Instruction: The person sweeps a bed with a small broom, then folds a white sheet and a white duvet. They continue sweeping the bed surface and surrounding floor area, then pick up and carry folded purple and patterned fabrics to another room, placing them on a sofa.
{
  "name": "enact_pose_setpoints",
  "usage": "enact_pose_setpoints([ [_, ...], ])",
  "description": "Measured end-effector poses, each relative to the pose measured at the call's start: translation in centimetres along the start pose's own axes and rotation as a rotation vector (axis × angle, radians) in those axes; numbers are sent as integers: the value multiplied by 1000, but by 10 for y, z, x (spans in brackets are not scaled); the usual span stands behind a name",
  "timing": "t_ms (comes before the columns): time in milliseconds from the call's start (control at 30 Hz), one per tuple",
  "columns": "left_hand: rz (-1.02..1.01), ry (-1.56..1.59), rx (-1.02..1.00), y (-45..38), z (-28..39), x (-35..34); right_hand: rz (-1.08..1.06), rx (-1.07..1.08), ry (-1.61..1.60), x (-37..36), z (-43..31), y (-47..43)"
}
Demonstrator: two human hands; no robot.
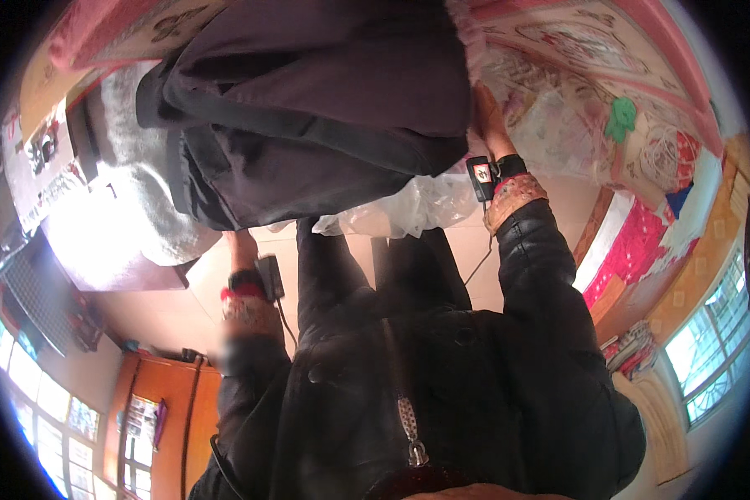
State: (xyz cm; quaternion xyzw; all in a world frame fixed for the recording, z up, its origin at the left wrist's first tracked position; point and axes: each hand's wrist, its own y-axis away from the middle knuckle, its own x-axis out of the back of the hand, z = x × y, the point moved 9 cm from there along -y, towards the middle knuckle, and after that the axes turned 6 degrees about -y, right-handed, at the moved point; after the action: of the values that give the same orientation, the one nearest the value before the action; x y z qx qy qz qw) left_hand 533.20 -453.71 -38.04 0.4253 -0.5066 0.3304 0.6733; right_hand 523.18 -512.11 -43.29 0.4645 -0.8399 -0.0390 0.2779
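A large dark cloth, partly folded or draped (325, 94), hangs across the top middle, in front of the person. My left hand (242, 245) reaches up to its lower left edge; the fingers are hidden beneath the cloth. At the cloth's right edge is my right hand (489, 112), seen from the side, its fingertips hidden. Each wrist bears a black strap and a small black box with a cable. Crumpled clear plastic (406, 209) shows just below the cloth, above the dark trouser legs.
Pink-edged padded furniture (681, 75) curves round the top right, with clear plastic sheeting (544, 119), a green item (621, 119) and a coil of white cord (662, 156) on it. Grey fluffy fabric (162, 219) lies over a surface at left. An orange wooden cabinet (162, 425) stands lower left.
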Motion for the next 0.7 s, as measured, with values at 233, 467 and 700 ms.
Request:
enact_pose_setpoints([
  [233, -164, 1641, 1045, 50, 91, -20, 45, -267, -62, 37, 28, 80],
  [467, -154, 1762, 1298, 8, 86, -64, -79, -426, -586, 10, 22, 144],
  [700, -226, 1591, 1212, 20, 61, -56, -136, -571, -860, 20, 60, 193],
])
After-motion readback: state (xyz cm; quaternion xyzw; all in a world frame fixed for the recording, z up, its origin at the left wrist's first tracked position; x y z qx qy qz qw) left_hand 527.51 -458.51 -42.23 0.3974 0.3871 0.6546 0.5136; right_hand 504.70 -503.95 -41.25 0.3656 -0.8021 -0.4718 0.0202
